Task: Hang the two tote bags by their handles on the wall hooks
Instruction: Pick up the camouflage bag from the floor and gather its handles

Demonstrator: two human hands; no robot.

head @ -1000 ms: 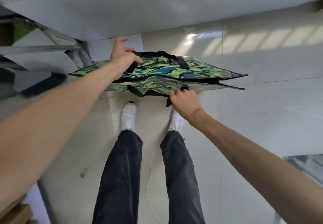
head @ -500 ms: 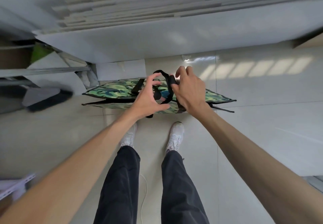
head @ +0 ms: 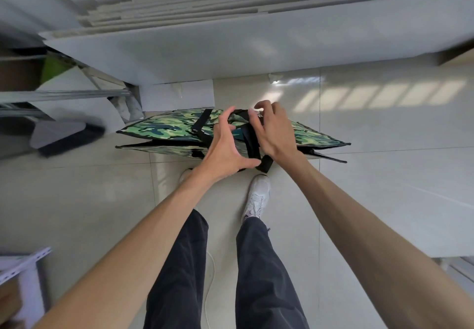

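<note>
A green camouflage tote bag [head: 164, 130] with black handles [head: 250, 144] hangs flat in front of me, just above the floor and my shoes. My right hand [head: 275, 131] lies over the gathered handles at the bag's middle, its fingers curled on the straps. My left hand [head: 225, 149] is beside it with fingers spread wide; its thumb touches the lower strap and its fingertips reach the top of the handles. No wall hook and no second bag appear in view.
White boards [head: 230, 46] lean against the wall ahead. A metal rack [head: 64, 95] and a dark grey flat object [head: 66, 136] are at the left. A white shelf corner [head: 23, 267] sits lower left. A thin white cable [head: 211, 277] runs between my legs.
Both hands left the bag's rims and came together on the black handles at the middle. In the last half second my left hand spread wider.
</note>
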